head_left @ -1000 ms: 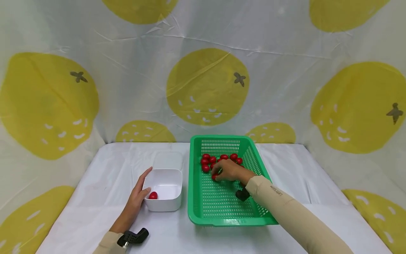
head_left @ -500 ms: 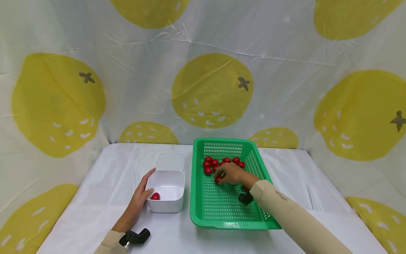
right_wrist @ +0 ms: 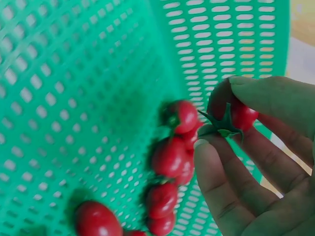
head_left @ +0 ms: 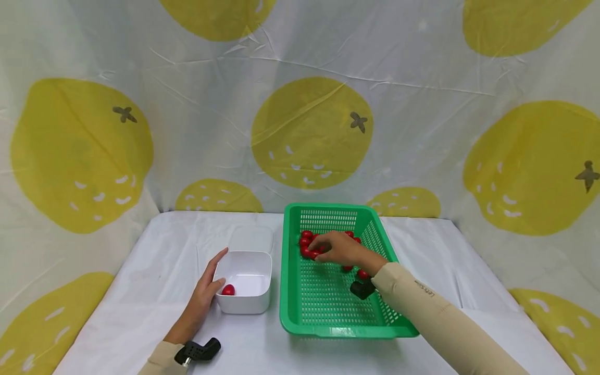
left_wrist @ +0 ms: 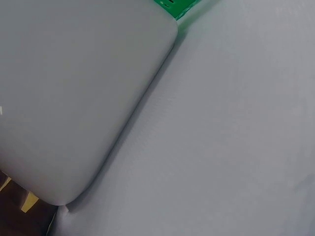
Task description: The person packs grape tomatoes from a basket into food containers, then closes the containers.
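My right hand [head_left: 338, 247] is inside the green basket [head_left: 291, 302], toward its back. In the right wrist view, thumb and fingers pinch a cherry tomato [right_wrist: 245, 117] by its sides, its green leafy top showing. Several more cherry tomatoes [right_wrist: 170, 156] lie close by on the basket floor; the hand hides some from the head camera. My left hand [head_left: 202, 292] holds the left side of a white square box [head_left: 245, 306], thumb over the rim and index finger along the edge. One cherry tomato [head_left: 228, 290] lies in the box's front left corner.
Behind the box, a translucent lid [head_left: 251, 238] lies flat on the white tablecloth [head_left: 178, 250]. The basket stands just right of the box, with a narrow gap between. A lemon-print cloth [head_left: 201, 130] hangs behind and at both sides.
My right hand has shifted slightly back and left within the basket, uncovering tomatoes near its wrist. My left hand and the box stay in place; the head view has tilted a little.
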A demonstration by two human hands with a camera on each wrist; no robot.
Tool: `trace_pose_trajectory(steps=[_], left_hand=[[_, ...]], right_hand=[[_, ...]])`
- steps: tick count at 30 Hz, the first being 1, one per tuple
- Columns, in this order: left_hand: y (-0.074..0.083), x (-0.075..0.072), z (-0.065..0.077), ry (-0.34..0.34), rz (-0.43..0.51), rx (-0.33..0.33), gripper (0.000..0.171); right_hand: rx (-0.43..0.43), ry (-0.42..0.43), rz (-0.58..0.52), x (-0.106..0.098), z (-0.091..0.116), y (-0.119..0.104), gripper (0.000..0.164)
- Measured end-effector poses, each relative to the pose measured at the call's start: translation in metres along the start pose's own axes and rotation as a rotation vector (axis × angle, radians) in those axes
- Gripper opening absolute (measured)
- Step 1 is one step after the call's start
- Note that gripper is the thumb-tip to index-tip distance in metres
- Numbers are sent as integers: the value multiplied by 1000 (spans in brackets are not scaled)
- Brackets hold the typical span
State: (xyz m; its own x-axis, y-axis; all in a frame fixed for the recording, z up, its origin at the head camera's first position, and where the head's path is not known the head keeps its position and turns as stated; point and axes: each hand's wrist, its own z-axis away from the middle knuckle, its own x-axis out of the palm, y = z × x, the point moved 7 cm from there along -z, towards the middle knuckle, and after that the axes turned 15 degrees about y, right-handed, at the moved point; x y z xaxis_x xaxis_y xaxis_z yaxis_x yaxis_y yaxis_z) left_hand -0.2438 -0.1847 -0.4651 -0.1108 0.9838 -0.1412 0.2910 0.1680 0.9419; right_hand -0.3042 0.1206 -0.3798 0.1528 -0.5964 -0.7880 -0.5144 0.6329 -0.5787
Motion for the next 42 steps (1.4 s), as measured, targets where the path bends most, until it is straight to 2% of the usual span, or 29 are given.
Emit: trace_pose_trajectory(steps=[13,21,25,31,42], left_hand=[[0,0,1,-4,2,4,60],[2,1,-2,3,2,10,62],[2,0,-1,8,2,0,62],[0,1,1,-11,-9,-17,61],[1,1,-2,2,-7,-30,63]], right_hand=[[-55,125,-58,-2,-12,-33,29],[-56,209,-229,0,-18,-52,27],[-70,196,-276,8,-22,-62,28],[-87,165,-295,20,-28,-74,28],[-103,106,-297,41,-38,-88,29]])
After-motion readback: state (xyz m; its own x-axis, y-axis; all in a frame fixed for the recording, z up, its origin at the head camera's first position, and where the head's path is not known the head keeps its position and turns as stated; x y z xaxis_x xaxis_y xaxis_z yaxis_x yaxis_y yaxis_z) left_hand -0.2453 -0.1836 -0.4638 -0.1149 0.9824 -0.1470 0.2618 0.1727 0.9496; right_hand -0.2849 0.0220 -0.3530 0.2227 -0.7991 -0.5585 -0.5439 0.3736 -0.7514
